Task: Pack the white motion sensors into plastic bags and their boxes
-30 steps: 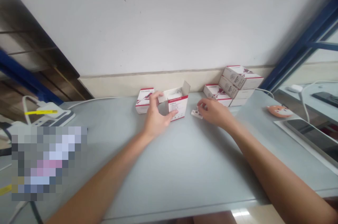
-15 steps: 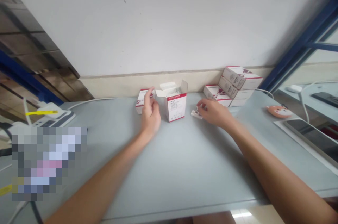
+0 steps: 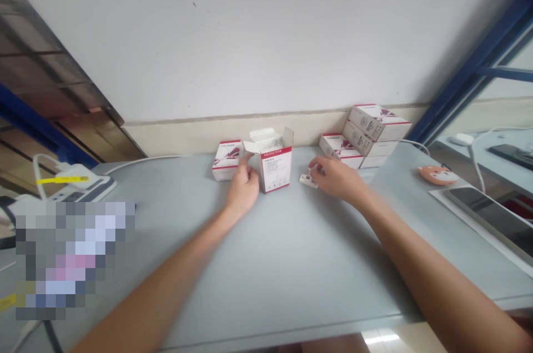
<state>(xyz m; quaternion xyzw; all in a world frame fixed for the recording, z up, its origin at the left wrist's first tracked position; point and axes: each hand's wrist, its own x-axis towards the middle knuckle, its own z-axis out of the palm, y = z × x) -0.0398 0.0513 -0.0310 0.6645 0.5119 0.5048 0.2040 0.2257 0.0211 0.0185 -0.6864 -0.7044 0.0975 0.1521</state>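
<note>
A white and red cardboard box marked DETECTOR (image 3: 275, 171) stands upright on the grey table with its top flaps raised. Something pale shows in its mouth, too unclear to name. My left hand (image 3: 243, 186) is at the box's left side, its fingers apart and partly bent, close against the wall without wrapping round it. To the right of the box, my right hand (image 3: 335, 176) has thumb and fingertips closed on a small white plastic piece (image 3: 308, 181) at table level. The fingers hide part of that piece.
A closed box (image 3: 227, 160) lies behind my left hand. Several similar boxes (image 3: 377, 130) are stacked at the back right by the wall. An orange animal-faced item (image 3: 438, 175) and a dark flat device (image 3: 491, 214) lie right; a power strip (image 3: 85, 189) with cables lies left.
My left hand has moved right and slightly down to the open box's side, its fingers bending more. My right hand stays at the white piece. The view has shifted slightly.
</note>
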